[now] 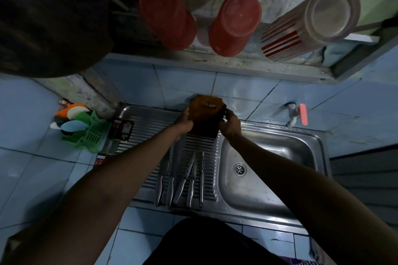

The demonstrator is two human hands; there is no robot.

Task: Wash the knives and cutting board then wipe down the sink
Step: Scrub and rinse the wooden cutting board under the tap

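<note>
A brown wooden cutting board (206, 114) stands upright at the back of the ribbed steel drainboard (148, 127), leaning toward the blue tiled wall. My left hand (184, 122) grips its left edge. My right hand (230, 123) grips its right edge. Several steel knives (185, 180) lie side by side on the drainboard in front of the board, handles toward me. To the right lies the steel sink basin (269, 157), its drain (240, 169) uncovered.
A tap with a pink handle (298, 115) sticks out of the wall above the basin's far right. A green plastic caddy (88, 133) with bottles stands left of the drainboard. Overhead, a shelf holds red cups (234, 23) and a striped cup (310, 26).
</note>
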